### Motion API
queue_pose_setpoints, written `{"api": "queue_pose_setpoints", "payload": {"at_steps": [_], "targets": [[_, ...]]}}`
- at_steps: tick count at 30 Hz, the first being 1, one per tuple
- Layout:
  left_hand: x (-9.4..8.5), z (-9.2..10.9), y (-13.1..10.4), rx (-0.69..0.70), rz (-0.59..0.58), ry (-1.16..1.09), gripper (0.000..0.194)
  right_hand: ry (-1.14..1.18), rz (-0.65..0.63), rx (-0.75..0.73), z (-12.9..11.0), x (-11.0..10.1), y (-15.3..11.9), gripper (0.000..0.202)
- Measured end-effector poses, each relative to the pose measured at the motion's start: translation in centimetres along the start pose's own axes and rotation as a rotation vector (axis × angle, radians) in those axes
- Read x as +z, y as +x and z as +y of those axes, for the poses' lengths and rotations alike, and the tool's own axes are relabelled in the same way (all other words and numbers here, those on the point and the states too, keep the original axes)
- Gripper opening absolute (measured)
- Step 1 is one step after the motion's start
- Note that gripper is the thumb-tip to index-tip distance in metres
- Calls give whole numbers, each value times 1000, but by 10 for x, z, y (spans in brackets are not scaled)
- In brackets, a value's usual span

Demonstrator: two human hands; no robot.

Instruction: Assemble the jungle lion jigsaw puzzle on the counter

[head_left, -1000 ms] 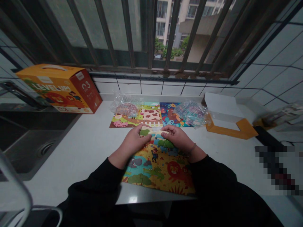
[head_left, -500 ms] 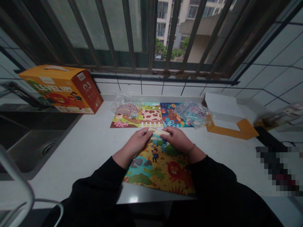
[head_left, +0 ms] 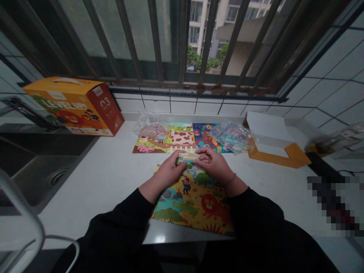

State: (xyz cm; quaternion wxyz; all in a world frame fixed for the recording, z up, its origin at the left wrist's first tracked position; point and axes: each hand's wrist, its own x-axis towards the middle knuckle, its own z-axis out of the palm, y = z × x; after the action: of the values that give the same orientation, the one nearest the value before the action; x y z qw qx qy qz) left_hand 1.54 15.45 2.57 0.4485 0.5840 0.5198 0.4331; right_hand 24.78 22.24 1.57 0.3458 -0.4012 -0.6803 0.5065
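Pinched between thumb and fingers of both my left hand and my right hand were some pale-edged puzzle pieces, held at the far side of the jigsaw. That jigsaw lay on the white counter right in front of me, its red lion and small figure in blue showing between my arms. Just beyond my fingers, a farm picture sheet with a spotted cow and a dark blue picture sheet lay side by side, each partly covered by a crinkled bag, the left bag and the right bag. Farther right sat an opened white-and-orange carton; back left, beside the sink, stood an orange box reading "LEVEL UP!". My hands hid part of the jigsaw's far edge and my right sleeve its right side, so I couldn't tell whether the pieces were joined to it. What the bags held was hard to make out, a pixelated patch blotted out the right, and a white tube was cut off at lower left. White tiles ran below a barred window, with buildings and greenery outside.
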Motion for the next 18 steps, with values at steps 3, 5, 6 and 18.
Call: {"api": "queue_pose_setpoints", "payload": {"at_steps": [3,5,6,18], "targets": [[0,1,0,64,-20,130,38,-96,-4,-145,-3,0,0,37],[0,3,-1,98,-34,227,35,-182,-19,-279,-5,1,0,29],[1,5,-2,120,-42,262,32,-215,-28,-327,-6,2,1,27],[-4,1,0,50,90,245,37,-598,-261,-212,-3,-45,-10,57]]}}
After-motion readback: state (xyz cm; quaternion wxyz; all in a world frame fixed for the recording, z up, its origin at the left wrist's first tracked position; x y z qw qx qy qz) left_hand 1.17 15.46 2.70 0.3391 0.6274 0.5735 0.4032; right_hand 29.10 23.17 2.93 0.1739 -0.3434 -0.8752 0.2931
